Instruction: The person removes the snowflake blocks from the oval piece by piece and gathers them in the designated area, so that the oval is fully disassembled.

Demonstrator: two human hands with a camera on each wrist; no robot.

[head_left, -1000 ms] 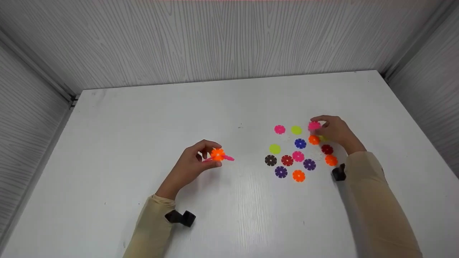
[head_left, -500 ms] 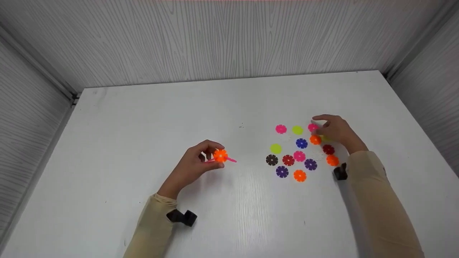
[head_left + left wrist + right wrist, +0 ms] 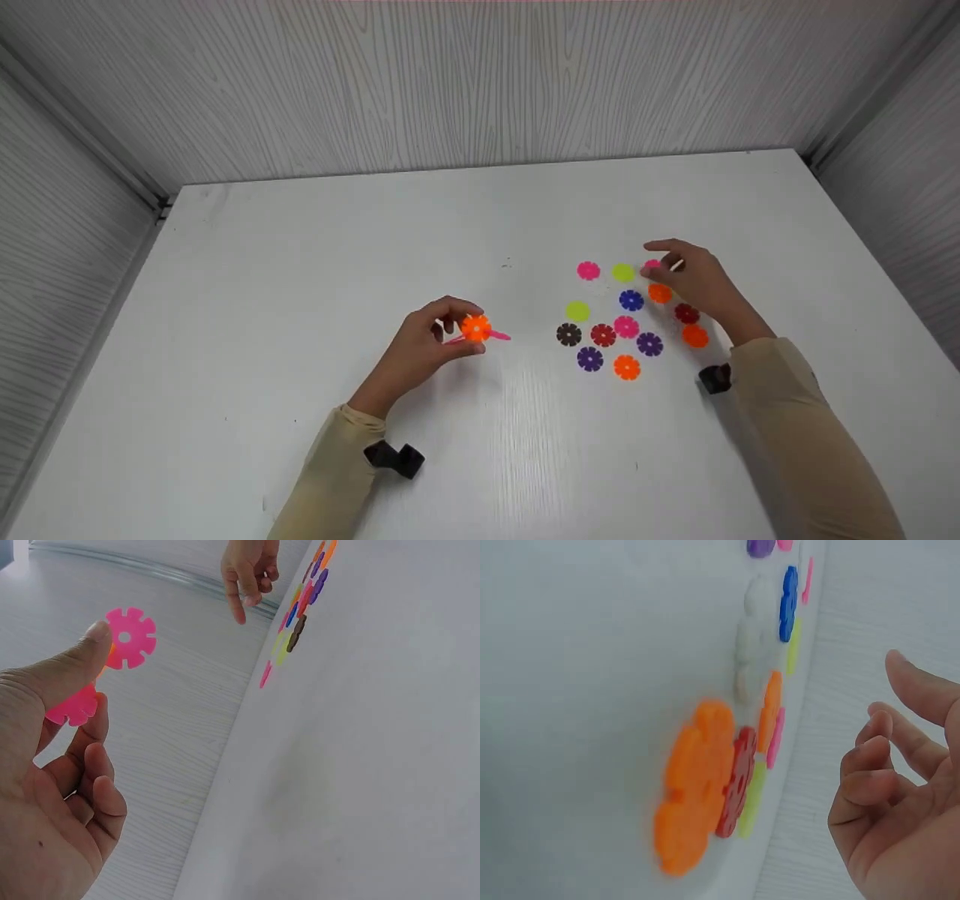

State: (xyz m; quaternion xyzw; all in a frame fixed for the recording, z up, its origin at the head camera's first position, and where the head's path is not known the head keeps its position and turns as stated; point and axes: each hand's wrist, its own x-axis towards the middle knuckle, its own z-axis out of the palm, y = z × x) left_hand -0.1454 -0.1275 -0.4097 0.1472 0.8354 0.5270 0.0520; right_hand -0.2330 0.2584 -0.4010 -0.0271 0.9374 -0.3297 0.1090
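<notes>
My left hand (image 3: 420, 346) pinches a small notched orange plastic disc (image 3: 476, 328) between thumb and fingers. Two pink notched discs (image 3: 139, 649) are joined to it, one on either side; the left wrist view shows both, with the orange one mostly behind the thumb. Over the far right of the scattered discs hovers my right hand (image 3: 699, 279), its thumb and index finger apart and nothing between them. Below those fingertips a pink disc (image 3: 651, 265) lies partly hidden. An orange disc (image 3: 660, 293) and a dark red disc (image 3: 686, 313) lie close by.
Several loose notched discs lie flat on the white table (image 3: 300, 285), among them a blue one (image 3: 631, 300), a black one (image 3: 568, 334) and a purple one (image 3: 590, 359). A translucent white disc (image 3: 748, 645) shows in the right wrist view. Wood-grain panels (image 3: 465, 82) wall the table.
My right hand has let go of the pink disc it held and now hovers above it. My left hand has drifted slightly to the right with its joined discs.
</notes>
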